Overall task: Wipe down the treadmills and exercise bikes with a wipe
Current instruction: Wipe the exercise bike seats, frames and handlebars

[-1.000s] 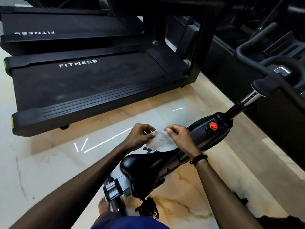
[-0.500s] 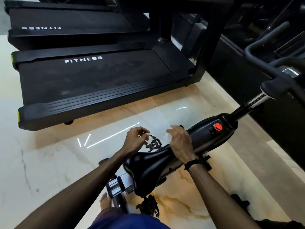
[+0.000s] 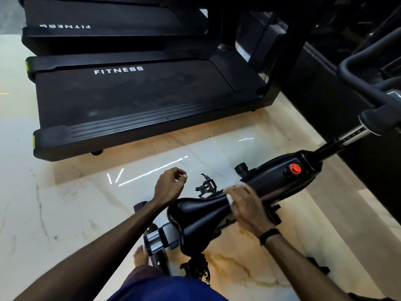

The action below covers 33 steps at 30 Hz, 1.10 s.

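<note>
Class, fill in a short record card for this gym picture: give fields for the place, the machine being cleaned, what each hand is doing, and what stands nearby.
place: gym with a glossy marble floor
machine being cleaned: exercise bike, black saddle
right hand: presses a white wipe on the saddle's nose
left hand: loosely curled in the air, holds nothing
nearby: treadmill marked FITNESS, a second treadmill behind it

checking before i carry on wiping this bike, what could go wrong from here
The white wipe is only partly visible under the right hand at the nose of the glossy black bike saddle; a bunched wipe may miss patches. The bare foot stands close to the black metal pedal, which could catch it. The left hand hangs free, not steadying the bike.
</note>
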### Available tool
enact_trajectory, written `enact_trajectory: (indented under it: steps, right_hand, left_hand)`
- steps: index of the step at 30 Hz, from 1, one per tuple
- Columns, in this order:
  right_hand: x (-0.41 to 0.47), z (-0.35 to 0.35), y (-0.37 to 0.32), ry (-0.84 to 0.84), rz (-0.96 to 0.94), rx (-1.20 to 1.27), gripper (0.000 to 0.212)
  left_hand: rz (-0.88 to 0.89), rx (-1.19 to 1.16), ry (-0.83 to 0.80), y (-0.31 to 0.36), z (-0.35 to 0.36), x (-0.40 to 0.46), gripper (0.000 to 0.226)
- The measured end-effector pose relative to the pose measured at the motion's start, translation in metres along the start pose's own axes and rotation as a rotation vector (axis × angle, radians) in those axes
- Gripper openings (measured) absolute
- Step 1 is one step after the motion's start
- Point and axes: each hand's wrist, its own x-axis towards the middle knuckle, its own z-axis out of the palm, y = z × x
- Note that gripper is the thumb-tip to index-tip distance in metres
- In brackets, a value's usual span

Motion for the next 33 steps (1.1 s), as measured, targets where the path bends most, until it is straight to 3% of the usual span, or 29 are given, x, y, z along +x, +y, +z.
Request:
enact_trajectory:
  steps: [3, 6, 8, 13, 16, 18, 23, 27, 31, 33]
  right_hand:
    - [0.01, -0.002, 0.014, 0.022, 0.174, -0.034, 0.035]
    - [0.013, 0.011, -0.03, 0.057, 0.238, 0.045, 0.03]
    - [0.008, 0.035, -0.072, 0.087, 0.139, 0.077, 0.027]
    - [0.013, 0.062, -0.164, 0.042, -0.016, 0.239, 0.043]
    - [0.01, 0.054, -0.158, -0.063, -0.246, 0.147, 0.054]
    - [0.001, 0.046, -0.124, -0.044, -0.263, 0.155, 0.053]
    - [-0.012, 0.024, -0.017, 0.119, 0.106, 0.078, 0.066]
    - [0.0, 0.043, -0.063, 0.235, 0.297, 0.107, 0.056]
    - [-0.001, 0.064, -0.155, 0.151, 0.108, 0.222, 0.047]
    - [-0.004, 0.06, -0.164, 0.072, -0.033, 0.216, 0.05]
  left_hand:
    - [-0.019, 0.006, -0.012, -0.002, 0.001, -0.002, 0.018]
    - [-0.028, -0.007, -0.021, -0.006, 0.002, -0.002, 0.015]
    - [-0.028, -0.011, -0.024, -0.007, 0.001, 0.0, 0.014]
    - [-0.003, -0.013, -0.035, -0.001, -0.003, 0.005, 0.015]
    - [0.005, -0.011, -0.045, 0.002, -0.004, 0.011, 0.016]
    - [0.007, -0.01, -0.048, 0.002, -0.005, 0.014, 0.018]
    - [-0.01, -0.019, -0.067, -0.009, -0.009, 0.014, 0.016]
    - [-0.021, -0.049, -0.099, -0.013, -0.007, 0.015, 0.012]
    - [0.013, -0.037, -0.134, -0.006, -0.006, 0.018, 0.015]
    - [0.029, -0.025, -0.142, -0.004, -0.006, 0.021, 0.012]
